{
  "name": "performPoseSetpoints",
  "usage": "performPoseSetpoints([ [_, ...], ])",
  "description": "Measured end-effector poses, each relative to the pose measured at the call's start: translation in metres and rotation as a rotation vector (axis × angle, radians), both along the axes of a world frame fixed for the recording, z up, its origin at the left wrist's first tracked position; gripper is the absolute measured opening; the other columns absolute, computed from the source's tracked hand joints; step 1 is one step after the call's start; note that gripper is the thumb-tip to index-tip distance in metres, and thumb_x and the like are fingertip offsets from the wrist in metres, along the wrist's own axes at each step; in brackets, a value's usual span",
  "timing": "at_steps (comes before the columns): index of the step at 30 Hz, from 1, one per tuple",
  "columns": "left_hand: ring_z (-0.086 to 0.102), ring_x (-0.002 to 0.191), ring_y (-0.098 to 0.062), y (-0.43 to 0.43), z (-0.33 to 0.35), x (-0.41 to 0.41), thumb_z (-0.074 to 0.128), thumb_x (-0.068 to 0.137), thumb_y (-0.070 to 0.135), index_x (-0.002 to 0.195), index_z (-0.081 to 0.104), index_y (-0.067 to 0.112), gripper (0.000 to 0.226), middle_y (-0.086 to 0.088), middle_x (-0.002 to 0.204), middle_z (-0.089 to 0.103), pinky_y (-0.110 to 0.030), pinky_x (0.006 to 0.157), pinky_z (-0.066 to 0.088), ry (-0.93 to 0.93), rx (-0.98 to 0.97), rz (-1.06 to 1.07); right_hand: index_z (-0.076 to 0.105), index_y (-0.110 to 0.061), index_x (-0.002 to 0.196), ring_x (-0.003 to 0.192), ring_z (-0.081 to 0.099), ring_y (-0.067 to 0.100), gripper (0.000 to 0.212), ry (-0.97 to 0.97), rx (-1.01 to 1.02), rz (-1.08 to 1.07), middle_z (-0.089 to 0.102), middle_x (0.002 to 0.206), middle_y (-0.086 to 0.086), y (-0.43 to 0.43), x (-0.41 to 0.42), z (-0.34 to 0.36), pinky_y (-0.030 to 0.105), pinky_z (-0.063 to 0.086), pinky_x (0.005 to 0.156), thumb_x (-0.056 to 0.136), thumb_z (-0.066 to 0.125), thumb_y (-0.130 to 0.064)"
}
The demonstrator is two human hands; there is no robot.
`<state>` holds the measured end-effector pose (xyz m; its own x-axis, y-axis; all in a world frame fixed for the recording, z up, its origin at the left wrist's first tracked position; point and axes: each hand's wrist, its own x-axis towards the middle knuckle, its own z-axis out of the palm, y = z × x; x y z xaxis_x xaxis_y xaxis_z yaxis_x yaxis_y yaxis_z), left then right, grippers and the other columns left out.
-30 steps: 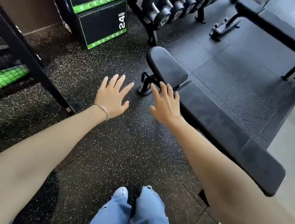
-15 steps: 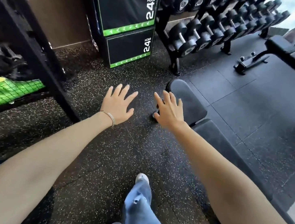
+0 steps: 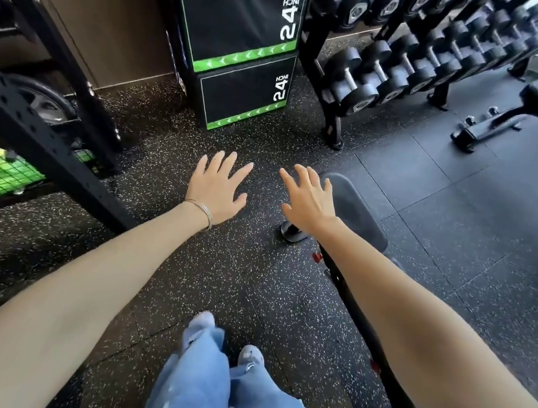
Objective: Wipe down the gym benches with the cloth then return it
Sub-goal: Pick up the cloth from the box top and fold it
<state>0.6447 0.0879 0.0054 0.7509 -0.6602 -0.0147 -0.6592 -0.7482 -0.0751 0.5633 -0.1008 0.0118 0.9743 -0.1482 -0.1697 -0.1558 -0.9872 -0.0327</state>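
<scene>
Head view: a bare left hand [image 3: 217, 189] and right hand [image 3: 309, 204] are held out flat, fingers spread wide, nothing gripped. A black padded gym bench [image 3: 359, 216] is seen at 3 o'clock of the right fingers [image 3: 300, 180]; contact cannot be told.

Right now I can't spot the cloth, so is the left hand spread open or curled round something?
Spread open: the left hand has straight, fanned fingers above the speckled floor, holding nothing.
</scene>
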Motion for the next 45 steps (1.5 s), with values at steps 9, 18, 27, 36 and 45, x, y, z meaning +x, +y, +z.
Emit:
performPoseSetpoints([
  [9,0.019,0.141,-0.03,-0.024,-0.01,0.12,0.034,0.092,0.049,0.148,0.016,0.031,0.061,-0.009,0.155,0.022,-0.049,0.115,0.016,0.015,0.031,-0.03,0.012,-0.025,0.15,0.143,0.008,0.03,0.072,0.026,-0.019,-0.023,0.011,0.155,0.009,-0.022,0.11,-0.007,0.059,0.015,0.113,0.092,0.054,-0.033],
  [18,0.018,0.142,-0.028,-0.044,0.003,0.261,0.034,0.093,0.048,0.148,0.018,0.03,0.061,-0.009,0.154,0.024,-0.047,0.115,0.014,0.017,0.029,-0.063,0.012,-0.024,0.15,0.144,0.008,0.028,0.07,-0.04,-0.011,-0.088,0.011,0.156,0.007,-0.026,0.25,0.017,0.057,0.015,0.114,0.094,0.05,-0.038],
  [27,0.019,0.142,-0.028,-0.06,0.002,0.37,0.033,0.093,0.049,0.148,0.02,0.029,0.06,-0.009,0.154,0.024,-0.047,0.115,0.015,0.012,0.021,0.01,0.014,-0.022,0.15,0.143,0.011,0.026,0.071,-0.08,-0.02,-0.083,0.016,0.154,0.008,-0.059,0.353,0.018,0.056,0.018,0.113,0.093,0.052,-0.039],
  [36,0.02,0.142,-0.029,-0.112,0.005,0.489,0.035,0.093,0.048,0.148,0.02,0.029,0.06,-0.01,0.154,0.025,-0.046,0.116,0.014,0.002,0.023,0.079,0.016,-0.022,0.149,0.143,0.012,0.026,0.069,-0.078,0.003,-0.001,0.017,0.154,0.009,-0.124,0.492,0.013,0.056,0.018,0.112,0.092,0.052,-0.037],
  [45,0.018,0.142,-0.028,-0.163,0.009,0.598,0.036,0.092,0.048,0.147,0.022,0.028,0.06,-0.01,0.154,0.024,-0.048,0.115,0.015,-0.002,0.017,0.143,0.02,-0.02,0.148,0.143,0.015,0.025,0.067,-0.085,0.043,0.056,0.021,0.153,0.009,-0.178,0.617,0.021,0.056,0.021,0.112,0.092,0.054,-0.035],
])
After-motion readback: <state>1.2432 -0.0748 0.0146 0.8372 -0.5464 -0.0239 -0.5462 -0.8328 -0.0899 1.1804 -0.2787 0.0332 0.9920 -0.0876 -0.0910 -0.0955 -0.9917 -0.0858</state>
